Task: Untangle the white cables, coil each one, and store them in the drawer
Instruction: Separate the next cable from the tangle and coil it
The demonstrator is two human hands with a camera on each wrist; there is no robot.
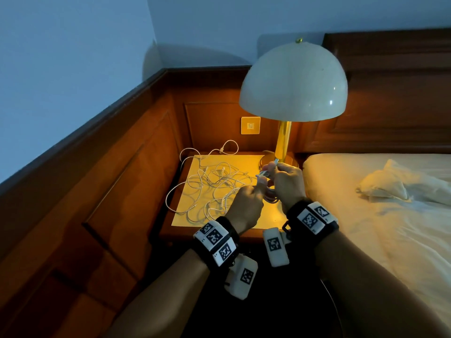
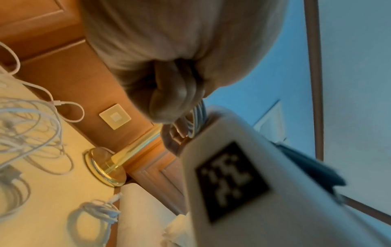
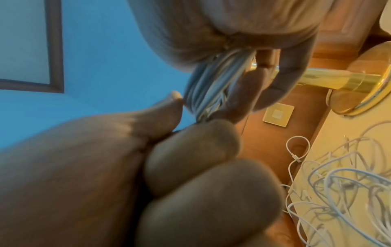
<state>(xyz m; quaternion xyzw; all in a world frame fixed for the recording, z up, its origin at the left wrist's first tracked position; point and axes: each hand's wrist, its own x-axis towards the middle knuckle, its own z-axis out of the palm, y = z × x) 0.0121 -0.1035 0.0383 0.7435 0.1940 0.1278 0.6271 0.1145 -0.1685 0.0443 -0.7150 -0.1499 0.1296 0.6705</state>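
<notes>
A tangle of white cables (image 1: 214,189) sprawls over the lit nightstand top (image 1: 192,220), with loops hanging off its left and back edges. Both hands are raised just in front of the lamp base and share one coiled white cable (image 1: 264,175). My left hand (image 1: 253,189) grips the bundle from below-left. My right hand (image 1: 273,170) pinches it from the right, with a plug end sticking up. In the right wrist view the coil (image 3: 209,83) sits between my curled fingers (image 3: 239,100). A second coiled cable (image 2: 95,215) lies on the top near the bed. No drawer shows.
A brass lamp (image 1: 283,145) with a white dome shade (image 1: 292,81) stands at the back right of the nightstand. A wall switch plate (image 1: 250,125) is on the wood panelling behind. The bed (image 1: 378,203) with crumpled linen lies on the right.
</notes>
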